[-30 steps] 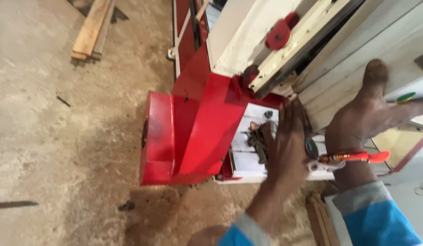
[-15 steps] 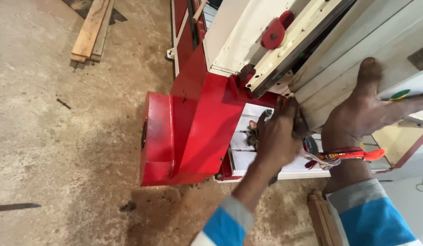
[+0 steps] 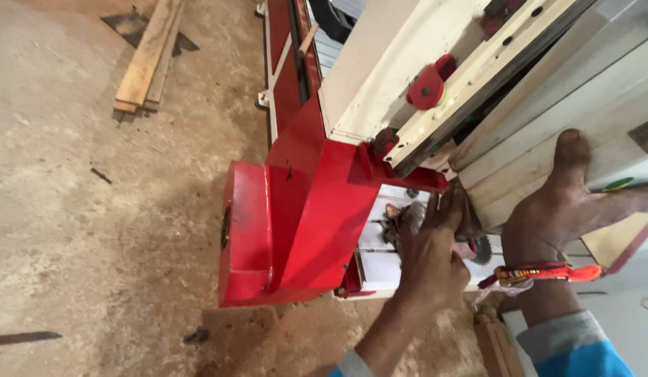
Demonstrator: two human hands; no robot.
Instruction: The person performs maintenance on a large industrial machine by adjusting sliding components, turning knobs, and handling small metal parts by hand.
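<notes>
My left hand (image 3: 430,260) reaches into the opening in the side of a red and white woodworking machine (image 3: 296,223). Its fingers are up against the underside of the cream table edge, and I cannot see whether they hold anything. A small toothed saw blade (image 3: 483,249) shows just right of that hand. My right hand (image 3: 565,204) lies flat, fingers spread, on the cream machine top (image 3: 547,105). A red and orange thread band (image 3: 540,274) is around its wrist. A thin green-tipped thing (image 3: 619,184) pokes out by its fingers.
A red knob (image 3: 427,86) sits on the cream rail above the opening. Wooden planks (image 3: 146,58) lie on the dusty concrete floor at the upper left. Sawdust covers the floor under the machine. Wood pieces (image 3: 493,342) stand at the lower right.
My left hand has pushed further up and right into the opening, towards the table edge. The view has shifted closer. My right hand has stayed flat on the top.
</notes>
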